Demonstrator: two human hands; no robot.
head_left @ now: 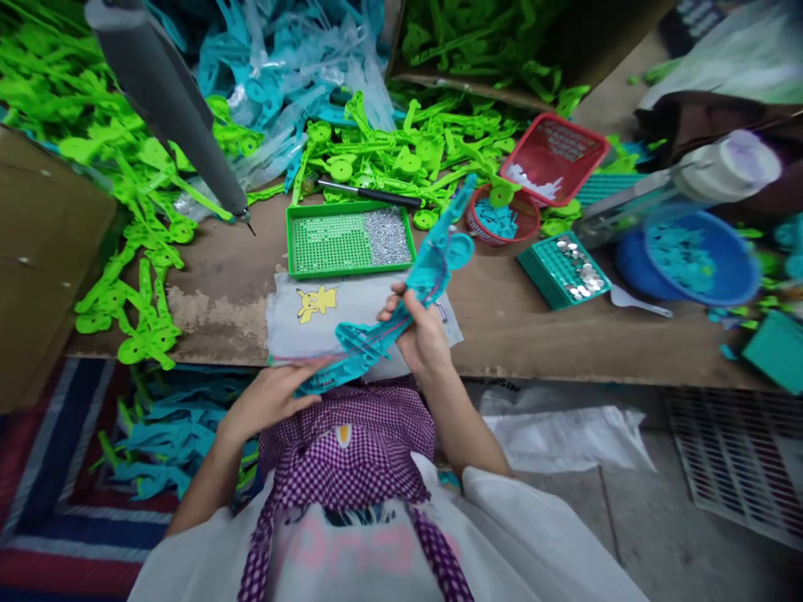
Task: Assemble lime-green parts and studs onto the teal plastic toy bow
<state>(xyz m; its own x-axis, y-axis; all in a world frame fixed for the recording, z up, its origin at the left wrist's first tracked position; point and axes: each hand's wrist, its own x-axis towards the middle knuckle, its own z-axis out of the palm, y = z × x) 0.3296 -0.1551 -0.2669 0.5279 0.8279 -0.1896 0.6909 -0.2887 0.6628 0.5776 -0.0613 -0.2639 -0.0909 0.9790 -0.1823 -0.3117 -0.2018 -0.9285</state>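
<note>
A long turquoise plastic part (pixel 370 341), which looks like one half of a toy shell, lies slantwise between my hands over the table's front edge. A thin pinkish strand runs along it. My right hand (pixel 421 330) is closed around its middle, thumb on top. At the lower end, my left hand (pixel 276 397) pinches the part between fingers and thumb; its fingertips are partly hidden. Beneath the part is a grey cloth (pixel 288 322) with a yellow cartoon figure. Just beyond sits a green tray (pixel 326 272) with small silvery pieces.
A grey powered screwdriver (pixel 181 109) hangs point down at left. Bright green plastic parts (pixel 407 150) heap across the back. A black-handled tool (pixel 370 194) lies behind the tray. At right stand a red tub (pixel 502 238), a teal box (pixel 545 276) and a blue bowl (pixel 683 293).
</note>
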